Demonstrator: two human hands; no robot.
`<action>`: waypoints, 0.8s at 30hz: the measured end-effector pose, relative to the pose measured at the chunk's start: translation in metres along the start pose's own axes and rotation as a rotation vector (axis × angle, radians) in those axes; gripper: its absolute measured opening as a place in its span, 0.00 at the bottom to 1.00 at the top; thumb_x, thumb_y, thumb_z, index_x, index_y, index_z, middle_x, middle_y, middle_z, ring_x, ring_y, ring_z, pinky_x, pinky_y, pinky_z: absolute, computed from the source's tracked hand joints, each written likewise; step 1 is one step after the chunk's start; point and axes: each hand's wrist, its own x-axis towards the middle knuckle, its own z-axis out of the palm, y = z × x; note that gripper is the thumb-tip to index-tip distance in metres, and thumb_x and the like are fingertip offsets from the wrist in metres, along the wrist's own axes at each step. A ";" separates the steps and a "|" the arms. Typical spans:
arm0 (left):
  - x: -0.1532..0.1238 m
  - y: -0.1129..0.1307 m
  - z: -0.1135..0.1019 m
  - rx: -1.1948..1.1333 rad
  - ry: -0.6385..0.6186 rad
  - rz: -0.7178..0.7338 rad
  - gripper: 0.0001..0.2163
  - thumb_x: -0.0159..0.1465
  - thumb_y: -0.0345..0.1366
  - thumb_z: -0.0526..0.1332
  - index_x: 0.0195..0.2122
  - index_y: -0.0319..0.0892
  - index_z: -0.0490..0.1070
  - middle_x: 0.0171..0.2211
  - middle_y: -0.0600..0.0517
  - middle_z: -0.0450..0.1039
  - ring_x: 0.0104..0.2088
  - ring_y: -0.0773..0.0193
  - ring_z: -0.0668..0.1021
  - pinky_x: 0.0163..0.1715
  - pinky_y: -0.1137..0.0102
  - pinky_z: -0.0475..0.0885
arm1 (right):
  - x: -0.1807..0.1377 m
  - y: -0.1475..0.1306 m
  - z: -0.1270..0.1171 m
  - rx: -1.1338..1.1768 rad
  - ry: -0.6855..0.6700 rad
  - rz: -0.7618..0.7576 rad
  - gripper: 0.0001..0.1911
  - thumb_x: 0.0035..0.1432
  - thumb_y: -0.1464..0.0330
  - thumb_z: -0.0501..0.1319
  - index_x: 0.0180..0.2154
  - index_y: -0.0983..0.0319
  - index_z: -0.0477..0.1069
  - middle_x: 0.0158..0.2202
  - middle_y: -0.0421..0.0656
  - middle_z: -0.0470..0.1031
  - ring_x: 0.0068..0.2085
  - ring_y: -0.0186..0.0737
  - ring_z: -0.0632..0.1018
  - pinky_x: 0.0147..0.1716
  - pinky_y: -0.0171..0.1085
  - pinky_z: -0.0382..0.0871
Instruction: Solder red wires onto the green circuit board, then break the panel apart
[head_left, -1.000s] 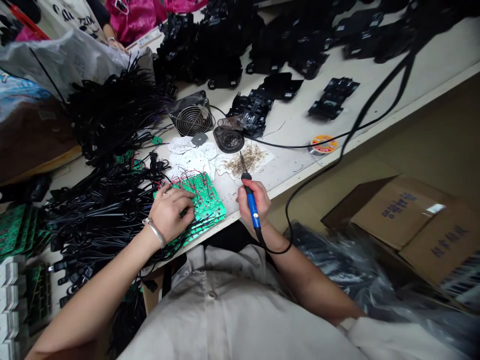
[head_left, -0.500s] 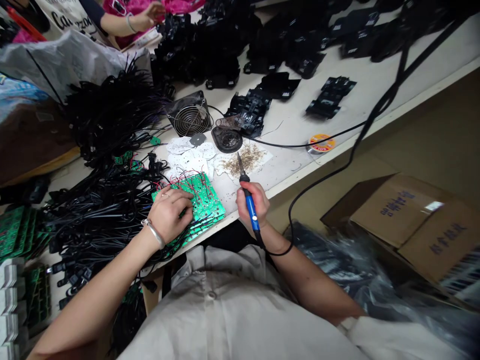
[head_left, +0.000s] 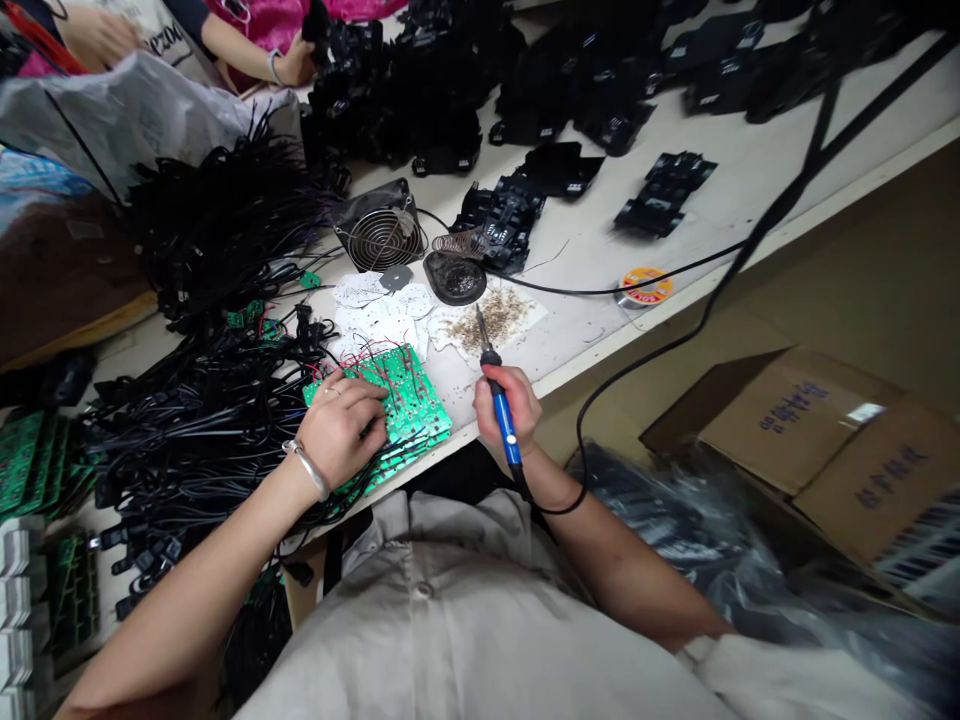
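Note:
My right hand [head_left: 508, 408] is closed around the blue handle of a soldering iron [head_left: 501, 415]. The iron's tip points away from me, over a white sheet strewn with brown crumbs [head_left: 499, 318]. Just beyond the tip lies a dark soldering-iron stand [head_left: 455, 278] with a coil spring. My left hand [head_left: 346, 418] rests on a stack of green circuit boards [head_left: 416, 400], fingers curled together. Whatever its fingertips pinch is hidden. Thin red and black wires [head_left: 401, 372] run over the boards, and black cables trail from their near side.
A small fan [head_left: 384, 232] stands behind stained white pads [head_left: 379, 305]. Black cables [head_left: 195, 420] heap on the left; black plastic housings [head_left: 664, 195] lie farther back. A solder spool [head_left: 643, 287] sits near the table edge. Cardboard boxes [head_left: 817, 430] are at right. Another person's hand [head_left: 298, 62] is at upper left.
The other person's hand has come down to the black housings, and that person's second hand now shows. My hands and the soldering iron have hardly moved.

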 end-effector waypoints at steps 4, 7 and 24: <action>0.001 -0.002 0.000 -0.011 -0.028 -0.007 0.08 0.61 0.32 0.55 0.28 0.41 0.72 0.37 0.48 0.78 0.39 0.58 0.77 0.49 0.54 0.69 | 0.000 0.000 -0.001 -0.010 0.001 0.001 0.12 0.58 0.75 0.57 0.45 0.61 0.66 0.33 0.44 0.73 0.33 0.38 0.75 0.32 0.38 0.73; 0.002 0.000 0.000 -0.024 -0.038 0.012 0.08 0.62 0.31 0.54 0.29 0.40 0.72 0.37 0.46 0.77 0.39 0.58 0.77 0.45 0.59 0.72 | -0.001 0.000 -0.003 -0.005 -0.015 -0.003 0.12 0.58 0.75 0.57 0.45 0.61 0.66 0.33 0.44 0.73 0.33 0.39 0.76 0.32 0.38 0.73; 0.061 -0.112 -0.109 0.240 -0.395 -0.463 0.09 0.62 0.37 0.56 0.35 0.44 0.76 0.42 0.50 0.76 0.44 0.58 0.76 0.47 0.67 0.69 | 0.001 0.006 -0.006 0.020 -0.042 -0.133 0.19 0.54 0.79 0.61 0.48 0.61 0.67 0.33 0.46 0.75 0.32 0.41 0.78 0.30 0.39 0.76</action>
